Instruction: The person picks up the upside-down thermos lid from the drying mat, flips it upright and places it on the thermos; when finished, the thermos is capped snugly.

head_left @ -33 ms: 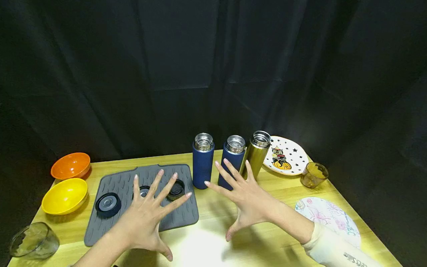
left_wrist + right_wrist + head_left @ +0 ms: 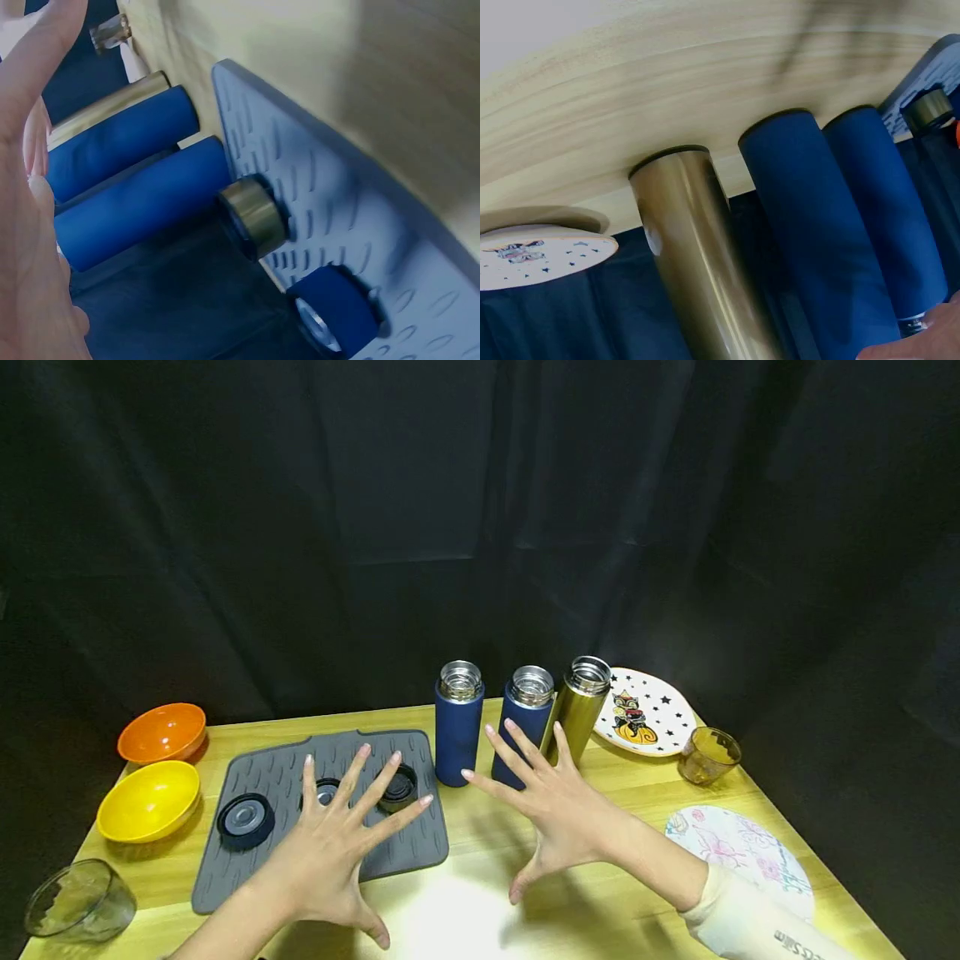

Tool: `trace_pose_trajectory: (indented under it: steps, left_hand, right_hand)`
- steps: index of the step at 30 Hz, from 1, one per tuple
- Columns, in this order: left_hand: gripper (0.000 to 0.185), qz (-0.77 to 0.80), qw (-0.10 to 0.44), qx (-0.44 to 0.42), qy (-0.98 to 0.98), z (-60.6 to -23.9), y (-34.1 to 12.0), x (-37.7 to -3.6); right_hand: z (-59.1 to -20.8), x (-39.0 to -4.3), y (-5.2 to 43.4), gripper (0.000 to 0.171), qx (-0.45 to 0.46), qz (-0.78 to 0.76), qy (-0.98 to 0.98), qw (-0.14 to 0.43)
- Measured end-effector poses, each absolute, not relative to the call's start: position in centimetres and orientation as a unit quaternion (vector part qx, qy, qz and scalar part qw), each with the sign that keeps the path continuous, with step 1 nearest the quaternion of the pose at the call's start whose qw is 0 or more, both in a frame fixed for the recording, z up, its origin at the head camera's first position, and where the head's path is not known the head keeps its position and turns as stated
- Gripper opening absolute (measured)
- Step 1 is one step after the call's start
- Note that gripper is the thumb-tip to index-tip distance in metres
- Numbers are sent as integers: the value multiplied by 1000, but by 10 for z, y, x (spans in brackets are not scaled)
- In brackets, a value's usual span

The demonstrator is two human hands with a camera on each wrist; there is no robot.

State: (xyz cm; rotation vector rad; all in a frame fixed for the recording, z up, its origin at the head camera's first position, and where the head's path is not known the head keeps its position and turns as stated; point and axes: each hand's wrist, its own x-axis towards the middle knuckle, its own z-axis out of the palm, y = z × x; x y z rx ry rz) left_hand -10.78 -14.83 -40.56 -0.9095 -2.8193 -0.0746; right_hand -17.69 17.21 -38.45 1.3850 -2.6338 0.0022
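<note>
Three uncapped bottles, three loose lids — nothing in hand.
Across the wooden table (image 2: pixel 483 843), a grey mat (image 2: pixel 255 768) toward the left; near its right edge, in a row, upright and open-mouthed, a left blue bottle (image 2: pixel 458 739), a middle blue bottle (image 2: pixel 532 718) and a gold bottle (image 2: pixel 587 714). Above the mat, a left hand (image 2: pixel 330 843) splayed wide around nothing; before the bottles, a right hand (image 2: pixel 566 818) splayed likewise, equally without a hold. On the mat, well apart, a navy lid (image 2: pixel 245 823), a half-hidden middle lid (image 2: pixel 327 792) and a gold-banded lid (image 2: pixel 401 785). Lids already off, none seated on a neck — seemingly a start or a pause, impossible to tell which.
</note>
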Motion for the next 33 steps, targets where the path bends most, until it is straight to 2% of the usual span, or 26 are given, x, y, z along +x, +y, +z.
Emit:
trace_pose_trajectory:
  steps: [11,14,18,22,26,30,33]
  left_hand:
    - [134,-18,108,-275,-955,-402,-160,-104]
    - [126,-55,136,-223,-964,-402,-173,-105]
    - [110,-177,175,-95,-964,-411,-212,-109]
    - [104,-275,118,12,-954,-427,-250,-116]
    - [100,-302,62,50,-950,-445,-271,-119]
    - [95,-290,49,66,-953,-460,-279,-120]
    - [88,-272,59,88,-957,-467,-282,-117]
  right_hand:
    - [-389,-179,166,131,460,43,-882,95]
    - [-392,-175,171,129,441,84,-890,77]
    - [-397,-170,181,125,410,176,-894,51]
    - [-403,-165,186,116,378,275,-884,18]
    - [-413,-164,184,100,356,360,-863,-11]
    - [-423,-165,176,83,354,448,-820,-46]
    - [-429,-166,167,73,345,501,-788,-89]
